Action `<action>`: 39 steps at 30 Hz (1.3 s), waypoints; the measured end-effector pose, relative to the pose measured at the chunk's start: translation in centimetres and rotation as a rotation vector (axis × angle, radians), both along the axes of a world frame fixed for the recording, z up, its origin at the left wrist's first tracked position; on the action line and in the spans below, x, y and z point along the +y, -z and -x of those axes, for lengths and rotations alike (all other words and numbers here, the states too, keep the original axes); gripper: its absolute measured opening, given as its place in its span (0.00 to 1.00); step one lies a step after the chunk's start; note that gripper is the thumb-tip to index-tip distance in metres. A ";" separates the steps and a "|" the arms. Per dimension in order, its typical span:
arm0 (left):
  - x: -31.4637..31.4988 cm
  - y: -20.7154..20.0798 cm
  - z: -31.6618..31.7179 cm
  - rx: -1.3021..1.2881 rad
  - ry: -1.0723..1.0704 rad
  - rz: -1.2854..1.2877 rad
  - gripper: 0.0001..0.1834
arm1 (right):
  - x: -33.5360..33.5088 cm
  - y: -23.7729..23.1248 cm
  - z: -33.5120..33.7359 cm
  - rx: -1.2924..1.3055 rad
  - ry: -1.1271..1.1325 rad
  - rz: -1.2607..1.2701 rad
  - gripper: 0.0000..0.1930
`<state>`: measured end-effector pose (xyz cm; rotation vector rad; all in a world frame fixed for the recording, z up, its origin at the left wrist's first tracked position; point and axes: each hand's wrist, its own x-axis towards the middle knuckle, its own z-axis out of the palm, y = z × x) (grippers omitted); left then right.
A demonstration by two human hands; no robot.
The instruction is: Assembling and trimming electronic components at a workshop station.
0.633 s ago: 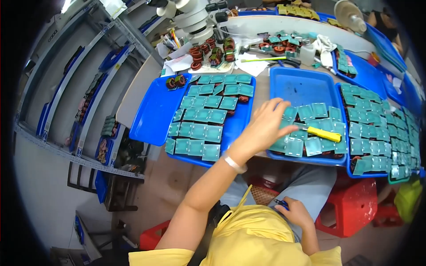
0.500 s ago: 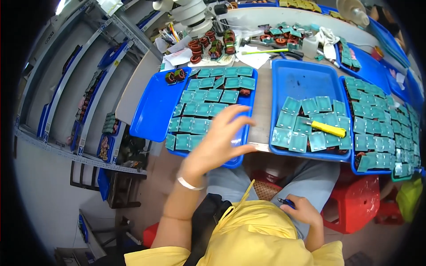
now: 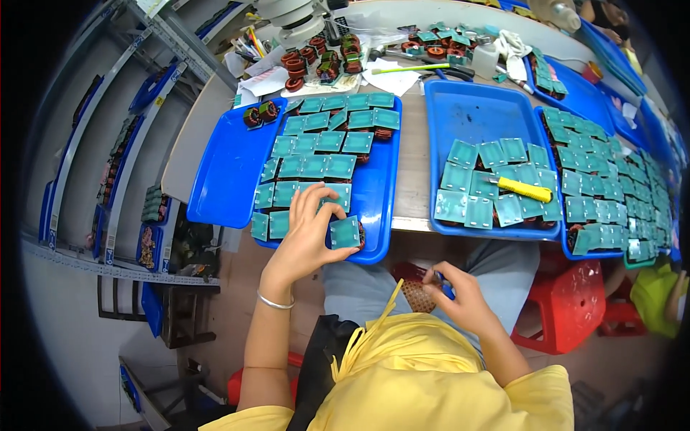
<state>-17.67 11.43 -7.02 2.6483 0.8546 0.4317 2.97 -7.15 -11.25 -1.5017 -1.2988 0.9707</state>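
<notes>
At the near edge of the left blue tray [image 3: 223, 172], our left hand [image 3: 305, 233] rests over the front row of teal square parts, the fingers spread and curled lightly around one teal square [image 3: 345, 232] that sits at the tray's front right corner — thumb and fingertips touch its sides, so we judge it half-gripped rather than lifted. The rest of that tray holds teal squares laid in neat rows, with two dark copper-wound coils [image 3: 260, 115] alone at its far left corner.

Down in our lap, our right hand [image 3: 460, 294] is closed around a small blue-handled tool [image 3: 445, 286], its tip near a brown perforated pad [image 3: 417, 291] on the knee; we cannot tell what kind of tool it is.

The middle blue tray [image 3: 474, 108] is bare in its far half, with a looser cluster of teal squares in its near half and a yellow-handled tool [image 3: 523, 189] lying across them. A third tray [image 3: 553, 237] to the right is packed with more squares.

We judge the step in hand to be setting this square into line at the end of the front row. It looks nearly placed. The next move would call for a gentle release — fingers opening straight up so the square does not skew or slide off the rim beside it — without nudging its neighbours to the left.
</notes>
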 end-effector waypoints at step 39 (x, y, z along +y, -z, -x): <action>-11.9 -2.0 -9.4 -1.030 0.057 1.278 0.40 | -2.5 -3.6 -2.6 -0.017 0.314 -0.651 0.21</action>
